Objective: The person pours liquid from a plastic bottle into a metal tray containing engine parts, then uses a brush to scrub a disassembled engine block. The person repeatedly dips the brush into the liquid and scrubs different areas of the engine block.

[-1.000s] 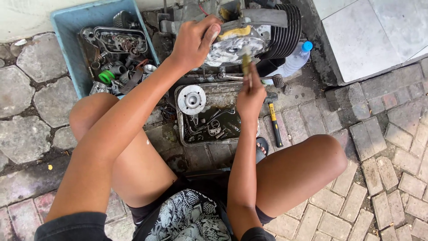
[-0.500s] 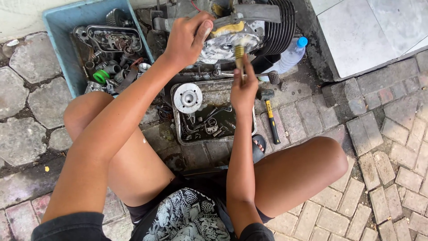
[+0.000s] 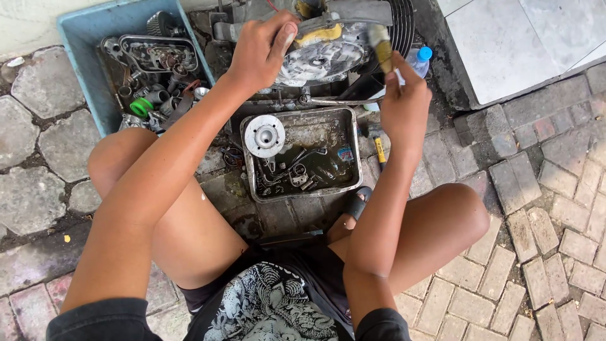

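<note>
While gripping brush (image 3: 380,39) — right hand (image 3: 404,104) closed

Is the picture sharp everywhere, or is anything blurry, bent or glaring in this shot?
Head view: soft, even daylight, no hard shadows. The paving bends toward the edges, a wide-lens effect. The brush in the right hand looks slightly smeared; the left hand on the engine casing is sharp. The liquid in the metal tray shows mild sheen, and the white tile is bright.
</note>
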